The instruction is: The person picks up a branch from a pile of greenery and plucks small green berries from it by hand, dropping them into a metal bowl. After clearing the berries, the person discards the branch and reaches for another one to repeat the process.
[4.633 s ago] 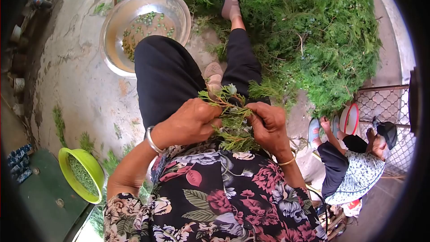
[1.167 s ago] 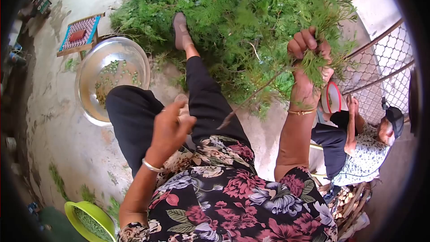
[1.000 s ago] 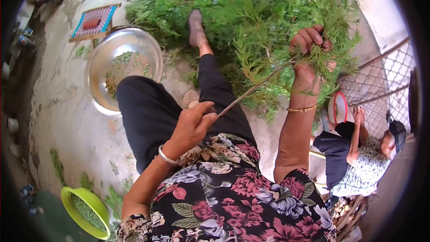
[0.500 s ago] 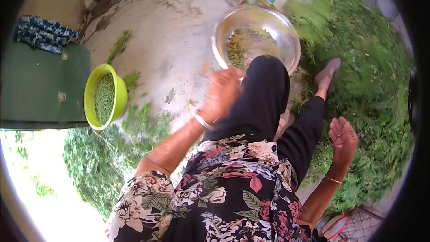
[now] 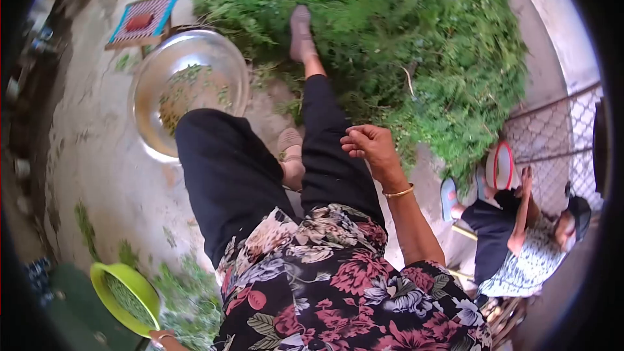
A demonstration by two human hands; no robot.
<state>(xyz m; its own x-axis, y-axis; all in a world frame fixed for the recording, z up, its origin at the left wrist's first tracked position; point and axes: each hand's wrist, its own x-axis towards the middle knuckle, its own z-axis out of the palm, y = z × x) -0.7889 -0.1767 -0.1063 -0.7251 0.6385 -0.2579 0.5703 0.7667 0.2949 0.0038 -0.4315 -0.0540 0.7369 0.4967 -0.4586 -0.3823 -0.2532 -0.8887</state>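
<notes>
My right hand (image 5: 372,149), wearing a gold bracelet, is over my right thigh. Its fingers are loosely bent and apart, and nothing shows in them. At the bottom edge, part of my left hand (image 5: 161,337) is right at the rim of a lime-green basin (image 5: 153,294); its fingers are hidden. Small green bits (image 5: 128,296) fill that basin, which stands tilted in this view. Beyond my left knee, a wide metal basin (image 5: 144,84) sits on the ground with scattered green and brown bits (image 5: 188,84) in it.
A large heap of cut green plants (image 5: 416,45) covers the ground ahead, my right foot (image 5: 300,32) on its edge. A low woven stool (image 5: 142,21) stands behind the metal basin. At right, a seated person (image 5: 526,253) is near a red-rimmed container (image 5: 501,166), by a wire fence (image 5: 552,123).
The view has turned right, bringing the seated person into sight. My left hand has gone from near my left knee to the green basin. My right hand has swung in over my thigh.
</notes>
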